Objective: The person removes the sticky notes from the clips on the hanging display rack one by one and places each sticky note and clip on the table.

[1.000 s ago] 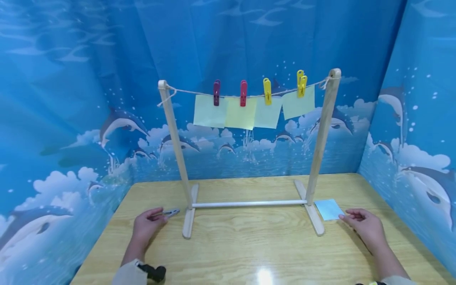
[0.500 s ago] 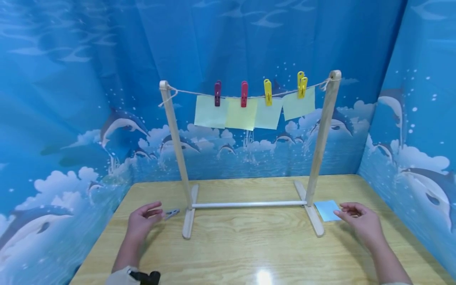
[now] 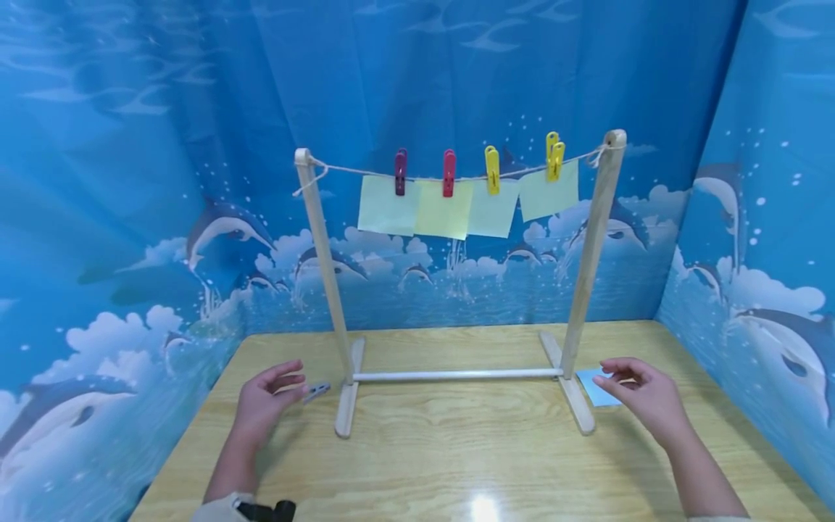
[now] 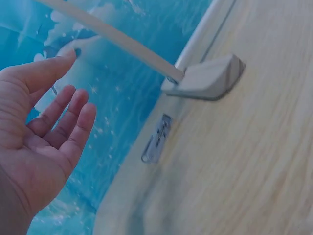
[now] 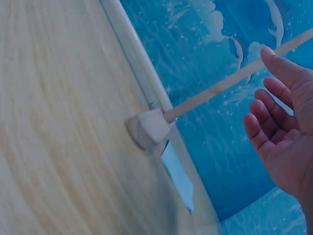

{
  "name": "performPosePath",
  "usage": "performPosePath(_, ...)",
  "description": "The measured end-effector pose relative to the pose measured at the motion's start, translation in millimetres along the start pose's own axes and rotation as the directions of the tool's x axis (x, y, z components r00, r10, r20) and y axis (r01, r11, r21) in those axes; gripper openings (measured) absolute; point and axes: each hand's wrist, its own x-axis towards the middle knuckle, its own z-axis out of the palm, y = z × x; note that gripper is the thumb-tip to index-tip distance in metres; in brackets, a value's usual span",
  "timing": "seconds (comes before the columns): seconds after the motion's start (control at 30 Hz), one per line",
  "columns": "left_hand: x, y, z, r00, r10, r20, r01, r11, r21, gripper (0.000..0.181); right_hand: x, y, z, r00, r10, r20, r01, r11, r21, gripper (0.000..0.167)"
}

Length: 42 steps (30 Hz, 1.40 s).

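Observation:
My left hand [image 3: 264, 404] is held over the table's left side with fingers loosely bent and nothing in them. Just past its fingertips lies a grey clothespin [image 3: 317, 391], which the left wrist view shows flat on the wood, apart from the hand. On the right, my right hand [image 3: 647, 400] hovers with relaxed fingers, also holding nothing. A light blue paper square [image 3: 595, 388] lies below it beside the stand's right foot, partly covered by the hand in the head view. The right wrist view shows the blue paper [image 5: 177, 177] well apart from the fingers.
A wooden stand [image 3: 590, 254] carries a string [image 3: 352, 170]. Pale paper sheets [image 3: 390, 210] hang from it under a purple clothespin [image 3: 401, 172], a red clothespin [image 3: 449, 174] and yellow clothespins [image 3: 492, 171]. A white bar [image 3: 457, 375] joins the feet. Blue dolphin curtains [image 3: 163, 217] surround the table.
My right hand has moved left and up, from the blue paper's right edge to over it. My left hand has drawn back slightly from the grey clothespin and lifted.

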Motion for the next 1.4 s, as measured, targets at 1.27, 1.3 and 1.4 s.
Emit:
performPosePath(1.27,-18.1,88.4,23.7,0.929,0.353,0.113,-0.351,0.936,-0.035,0.05,2.6,-85.3,28.7,0.911,-0.4,0.102,0.384,0.911,0.147,0.035)
performPosePath(1.3,-18.1,90.3,23.9,0.928,0.354,0.119,-0.353,0.935,-0.034,0.05,3.3,-87.4,29.1,0.909,-0.403,0.107,0.386,0.91,0.15,0.035)
performPosePath(1.4,-16.8,96.9,24.6,0.921,0.367,0.133,-0.366,0.93,-0.034,0.052,5.6,-94.7,31.1,0.905,-0.409,0.119,0.39,0.908,0.156,0.034)
